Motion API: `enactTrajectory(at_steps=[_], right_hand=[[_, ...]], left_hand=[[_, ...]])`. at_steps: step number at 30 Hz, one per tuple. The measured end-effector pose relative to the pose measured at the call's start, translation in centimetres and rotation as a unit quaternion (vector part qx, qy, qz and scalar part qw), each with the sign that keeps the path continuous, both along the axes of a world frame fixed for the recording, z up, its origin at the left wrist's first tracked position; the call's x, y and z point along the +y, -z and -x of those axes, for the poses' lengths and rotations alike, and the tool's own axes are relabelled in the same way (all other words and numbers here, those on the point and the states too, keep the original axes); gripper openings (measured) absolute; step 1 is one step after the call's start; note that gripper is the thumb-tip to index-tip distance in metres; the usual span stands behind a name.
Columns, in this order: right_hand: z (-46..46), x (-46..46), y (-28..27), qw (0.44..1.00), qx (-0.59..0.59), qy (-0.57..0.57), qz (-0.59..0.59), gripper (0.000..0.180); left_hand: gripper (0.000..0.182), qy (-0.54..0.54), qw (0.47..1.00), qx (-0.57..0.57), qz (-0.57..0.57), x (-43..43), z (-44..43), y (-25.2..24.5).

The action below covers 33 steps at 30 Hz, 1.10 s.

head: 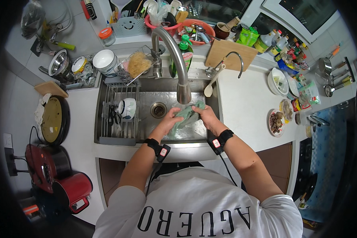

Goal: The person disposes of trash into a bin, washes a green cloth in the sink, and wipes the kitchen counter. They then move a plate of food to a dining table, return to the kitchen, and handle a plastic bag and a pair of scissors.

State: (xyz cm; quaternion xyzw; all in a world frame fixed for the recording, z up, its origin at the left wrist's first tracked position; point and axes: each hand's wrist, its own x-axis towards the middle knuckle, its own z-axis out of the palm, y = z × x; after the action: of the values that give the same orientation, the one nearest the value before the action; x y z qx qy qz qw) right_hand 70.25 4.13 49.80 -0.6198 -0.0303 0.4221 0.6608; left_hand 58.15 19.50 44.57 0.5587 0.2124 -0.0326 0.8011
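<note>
A wet-looking green cloth point(188, 114) is stretched between both hands over the stainless steel sink basin point(145, 128). My left hand point(168, 120) grips its left part, thumb on top. At the cloth's right end, my right hand point(206, 116) pinches it between thumb and fingers. The spout of the pull-down faucet point(184, 93) hangs just above the cloth; whether water runs is hard to tell. The sink's drain point(158, 110) lies to the left of the cloth. Part of the fabric is hidden under the fingers.
Left in the sink, a draining rack point(122, 126) holds white bowls point(127, 108). A wooden spoon point(208, 90) leans at the back right corner. Behind the faucet stand a dish soap bottle point(186, 56) and a wire basket with a scrubber point(139, 65). A plate of food point(276, 122) sits on the right counter.
</note>
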Motion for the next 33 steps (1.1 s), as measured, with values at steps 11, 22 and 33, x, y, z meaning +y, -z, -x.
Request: enactTrajectory(at_steps=[11,22,33], right_hand=[[-0.9,0.4,-1.6,0.997,-0.03,-0.061,0.043,0.022],[-1.4,-1.5,-0.4,0.88,-0.375,-0.169,0.238,0.031],[-2.8,-0.7,-2.3,0.851,-0.336,-0.304,0.266,0.043]], left_hand=[[0.033,-0.018,0.984,-0.03,-0.174,-0.7,-2.1,-1.2],[0.043,-0.167,0.983,0.069,-0.025,0.6,-1.2,-2.1],[0.048,-0.017,0.992,0.031,-0.122,2.5,-1.5,-3.5]])
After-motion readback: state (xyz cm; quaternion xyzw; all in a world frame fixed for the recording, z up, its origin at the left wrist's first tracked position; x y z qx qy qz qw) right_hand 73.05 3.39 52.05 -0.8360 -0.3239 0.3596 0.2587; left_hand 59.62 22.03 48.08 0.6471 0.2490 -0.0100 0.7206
